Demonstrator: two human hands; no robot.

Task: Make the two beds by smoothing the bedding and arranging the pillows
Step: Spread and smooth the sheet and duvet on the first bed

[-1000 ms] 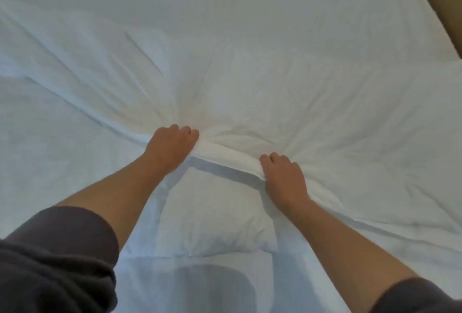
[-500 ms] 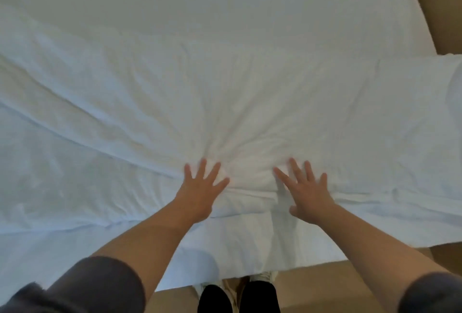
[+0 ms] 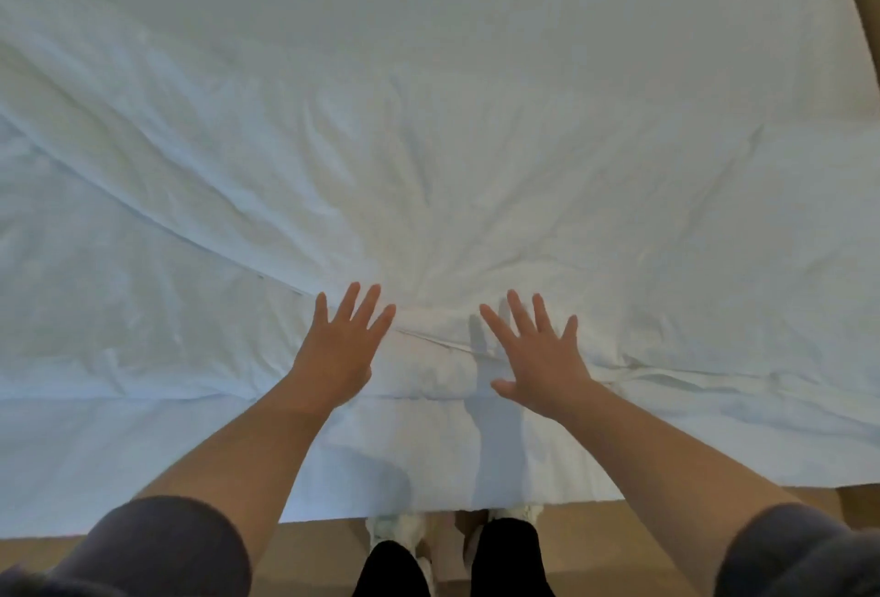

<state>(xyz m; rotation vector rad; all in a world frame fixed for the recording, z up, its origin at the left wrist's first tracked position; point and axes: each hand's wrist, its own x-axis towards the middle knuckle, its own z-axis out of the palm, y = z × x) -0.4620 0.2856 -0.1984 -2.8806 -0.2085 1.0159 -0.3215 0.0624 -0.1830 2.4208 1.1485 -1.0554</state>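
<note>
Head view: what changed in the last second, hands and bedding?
Both the left hand and right hand let go of the duvet edge they were gripping and lifting; they are now open, fingers spread, on or just above the duvet. The edge dropped, covering the pillow that showed beneath. Unchanged: hands side by side, creases fanning out from between them.

No text, label, brand, number or sign can be read anywhere in this view.
</note>
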